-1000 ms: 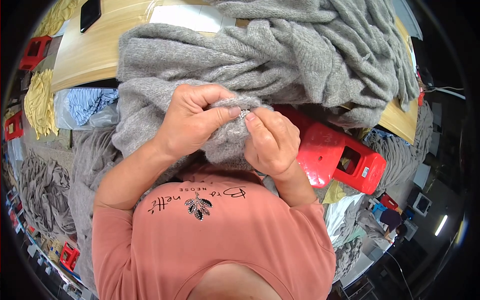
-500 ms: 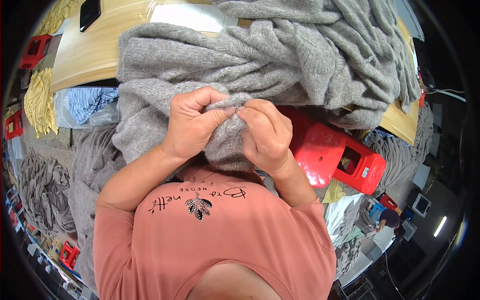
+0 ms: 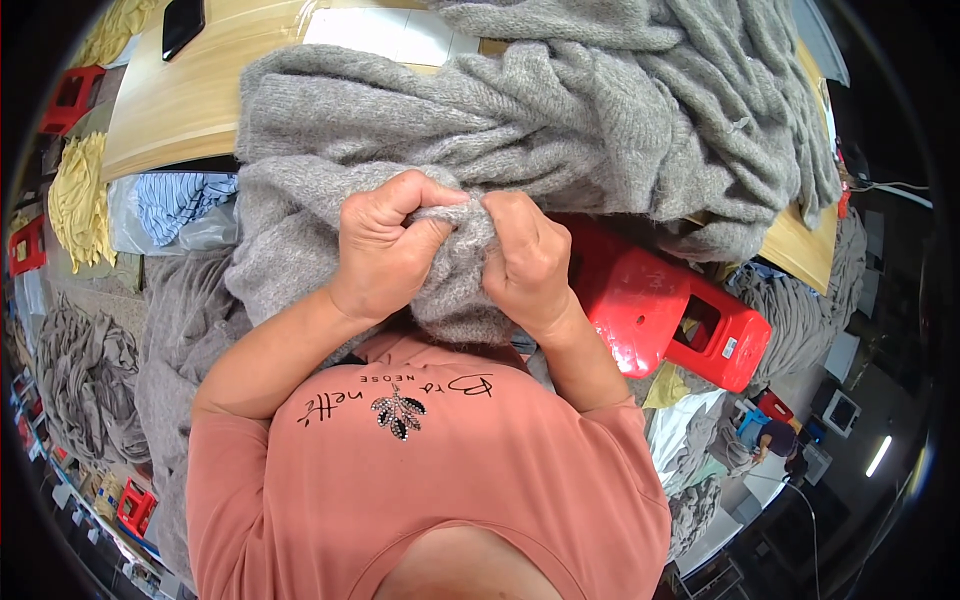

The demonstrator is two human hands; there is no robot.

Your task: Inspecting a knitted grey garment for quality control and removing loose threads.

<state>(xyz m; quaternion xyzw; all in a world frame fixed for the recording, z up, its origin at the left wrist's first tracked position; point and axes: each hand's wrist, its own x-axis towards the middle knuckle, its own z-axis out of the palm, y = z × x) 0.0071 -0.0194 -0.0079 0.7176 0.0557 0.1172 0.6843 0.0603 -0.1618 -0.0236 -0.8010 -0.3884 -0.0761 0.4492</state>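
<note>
A grey knitted garment (image 3: 300, 215) lies bunched in front of me, its near end hanging over the table edge against my chest. My left hand (image 3: 395, 245) is closed, pinching a fold of the knit between thumb and bent fingers. Close beside it, my right hand (image 3: 528, 258) is closed on the same fabric, its fingertips curled down into the knit and partly hidden. A short stretch of grey cloth shows between the two hands. Whether they hold anything smaller within the fold cannot be seen.
More grey knitwear (image 3: 690, 110) heaps over the wooden table (image 3: 180, 120). A black phone (image 3: 183, 28) lies at the far left. Red plastic stools (image 3: 640, 300) stand at my right. Yellow cloth (image 3: 78, 200) and a bagged striped cloth (image 3: 180, 205) are to the left. Another person (image 3: 775, 440) sits far right.
My fingertips were together at a small spot on the knit; now the hands have drawn slightly apart, and the right fingers have curled down into the fabric.
</note>
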